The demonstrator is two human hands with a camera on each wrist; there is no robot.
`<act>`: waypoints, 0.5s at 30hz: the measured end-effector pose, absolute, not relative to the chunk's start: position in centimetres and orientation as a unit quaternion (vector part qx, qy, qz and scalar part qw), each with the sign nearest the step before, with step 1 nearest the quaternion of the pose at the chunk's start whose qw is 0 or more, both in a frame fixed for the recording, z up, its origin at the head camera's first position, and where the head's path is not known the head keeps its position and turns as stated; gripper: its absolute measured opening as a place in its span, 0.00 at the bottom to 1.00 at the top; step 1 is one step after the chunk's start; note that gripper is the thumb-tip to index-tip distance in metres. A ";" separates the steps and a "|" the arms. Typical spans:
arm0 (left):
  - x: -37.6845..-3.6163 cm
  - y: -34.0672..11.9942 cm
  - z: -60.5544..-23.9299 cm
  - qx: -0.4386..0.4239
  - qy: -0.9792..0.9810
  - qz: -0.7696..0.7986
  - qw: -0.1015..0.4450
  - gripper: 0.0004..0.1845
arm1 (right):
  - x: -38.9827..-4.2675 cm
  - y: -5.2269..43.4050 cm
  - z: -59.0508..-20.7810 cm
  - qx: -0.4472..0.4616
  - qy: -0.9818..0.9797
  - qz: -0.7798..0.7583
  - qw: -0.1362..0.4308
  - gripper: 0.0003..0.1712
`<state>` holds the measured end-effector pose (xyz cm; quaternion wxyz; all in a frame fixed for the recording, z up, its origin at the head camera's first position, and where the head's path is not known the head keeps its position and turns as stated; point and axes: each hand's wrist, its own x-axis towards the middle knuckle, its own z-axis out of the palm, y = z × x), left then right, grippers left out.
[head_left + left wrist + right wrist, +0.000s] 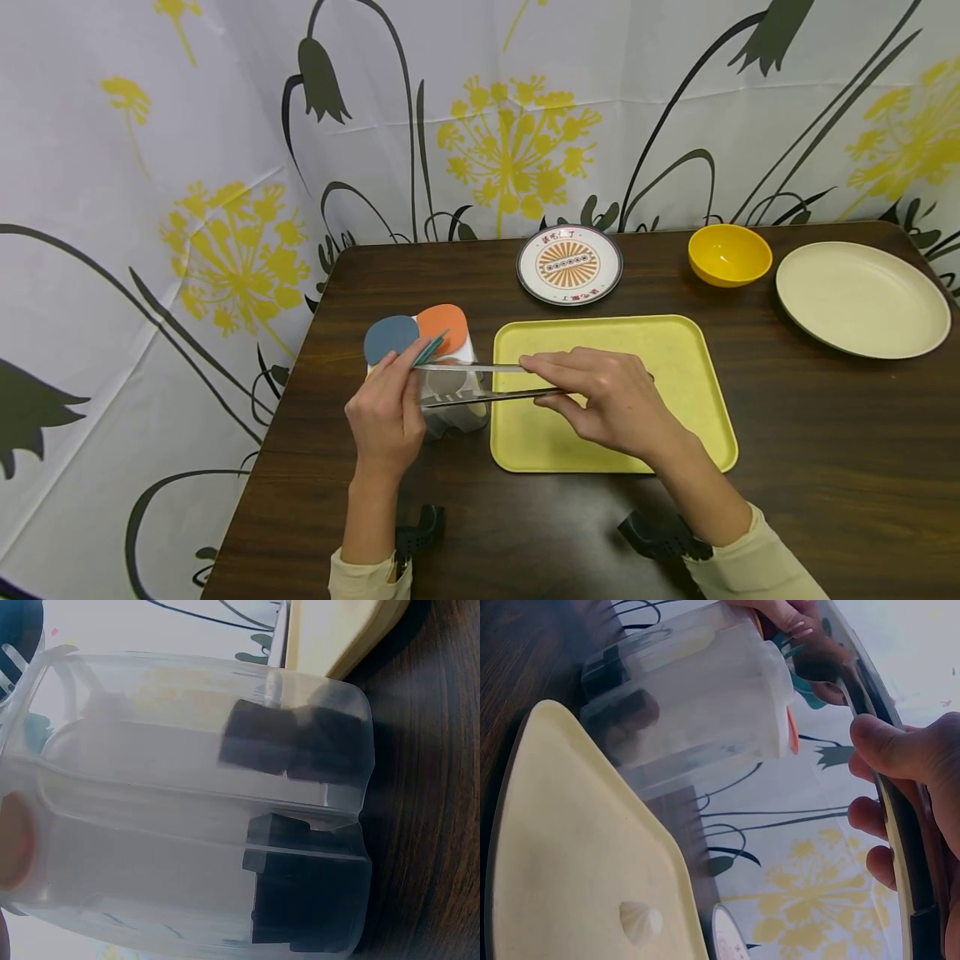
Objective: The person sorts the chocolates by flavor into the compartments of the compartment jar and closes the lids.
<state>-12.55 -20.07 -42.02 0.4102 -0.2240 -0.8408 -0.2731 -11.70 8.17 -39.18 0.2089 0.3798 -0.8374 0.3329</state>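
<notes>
Head view, left to right: left hand (pixel 386 417) pinching tongs (pixel 480 382) tips above clear container (pixel 450 400), right hand (pixel 607 400) gripping tongs over yellow tray (pixel 675 350). Patterned plate (pixel 569 264) lettering too small to read.

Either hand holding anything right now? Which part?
Both hold the metal tongs. The right hand grips the two arms near one end; the left hand pinches the other end, over the clear plastic holder.
</notes>
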 end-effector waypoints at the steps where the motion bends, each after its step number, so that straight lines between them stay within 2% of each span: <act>1: -12.6 -20.1 -42.0 -0.225 -0.840 -0.273 0.412 0.19 | -11.7 8.2 -39.2 0.378 -0.839 0.332 0.206 0.29; 9: -12.6 -20.0 -42.0 -0.224 -0.840 -0.277 0.409 0.18 | -11.2 8.9 -39.7 0.364 -0.851 0.322 0.199 0.36; 15: -12.5 -20.1 -42.0 -0.219 -0.843 -0.280 0.404 0.18 | -10.7 10.9 -40.3 0.313 -0.869 0.324 0.206 0.39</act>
